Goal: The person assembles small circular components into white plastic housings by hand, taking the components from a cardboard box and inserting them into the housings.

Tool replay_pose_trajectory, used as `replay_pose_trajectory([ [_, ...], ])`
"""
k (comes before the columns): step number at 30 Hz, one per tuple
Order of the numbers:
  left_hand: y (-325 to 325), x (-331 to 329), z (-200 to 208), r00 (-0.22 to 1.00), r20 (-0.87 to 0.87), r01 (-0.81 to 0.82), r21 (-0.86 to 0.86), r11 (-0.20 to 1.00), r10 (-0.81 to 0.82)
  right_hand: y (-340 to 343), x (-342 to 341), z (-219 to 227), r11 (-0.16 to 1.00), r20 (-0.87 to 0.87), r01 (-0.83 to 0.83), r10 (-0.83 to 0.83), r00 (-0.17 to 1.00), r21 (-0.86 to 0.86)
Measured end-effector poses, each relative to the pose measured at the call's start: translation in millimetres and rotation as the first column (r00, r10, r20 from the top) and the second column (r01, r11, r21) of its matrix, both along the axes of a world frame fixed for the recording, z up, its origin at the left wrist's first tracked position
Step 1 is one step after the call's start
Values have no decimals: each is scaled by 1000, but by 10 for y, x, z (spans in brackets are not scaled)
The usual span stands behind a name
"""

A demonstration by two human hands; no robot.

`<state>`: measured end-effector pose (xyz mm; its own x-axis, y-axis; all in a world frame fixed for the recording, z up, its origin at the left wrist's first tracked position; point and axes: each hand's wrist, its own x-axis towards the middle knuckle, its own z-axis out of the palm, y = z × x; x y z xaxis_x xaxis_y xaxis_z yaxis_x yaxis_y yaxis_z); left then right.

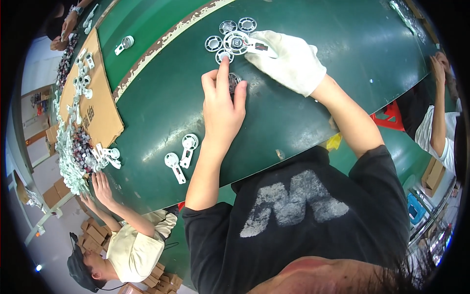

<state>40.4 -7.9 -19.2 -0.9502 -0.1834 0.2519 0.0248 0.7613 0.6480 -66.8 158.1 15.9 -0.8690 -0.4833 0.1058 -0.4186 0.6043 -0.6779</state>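
Holding the white fan by its handle, the gloved right hand appears to pinch it between thumb and fingers. The round head of the fan points leftward from the glove, over or beside a small group of rings; I cannot tell if it touches them. The bare left hand lies a little nearer to the body, its index finger stretched out onto the nearest ring. Its thumb is just beside a dark round part, half hidden under this hand, and I cannot tell whether it is gripped.

For good work, I would keep the glove steady on the handle and not squeeze the open head, because its ribs look thin. The left fingertip should better press on the rim than on the spokes, and only one ring at a time. The dark part must not slip away meanwhile.

Farther out, left of the left forearm, two more fans lie within easy reach. Beyond them, well apart from both hands, are a cardboard sheet and a pile of white parts.
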Motion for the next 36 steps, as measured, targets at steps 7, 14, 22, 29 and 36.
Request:
replay_pose_trajectory([
  [7, -139, 12, -118, 953, -303, 172, 558, 812, 7, 7, 88, 135, 965, 162, -145, 110, 981, 220],
  [14, -159, -27, -115, 914, -404, 200, 373, 906, -35, -7, 170, 163, 924, 217, -286, 233, 948, 255],
  [22, -148, -40, 66, 972, -235, 84, 365, 927, 4, 36, 186, 105, 924, 44, -327, 325, 945, 197],
  [29, -203, -12, -10, 968, -243, 112, 188, 976, -64, 26, 196, 114, 916, -7, -346, 355, 935, 203],
  [36, -170, -11, -34, 978, -203, 129, 408, 904, -48, 38, 211, 111, 916, -24, -367, 375, 927, 159],
])
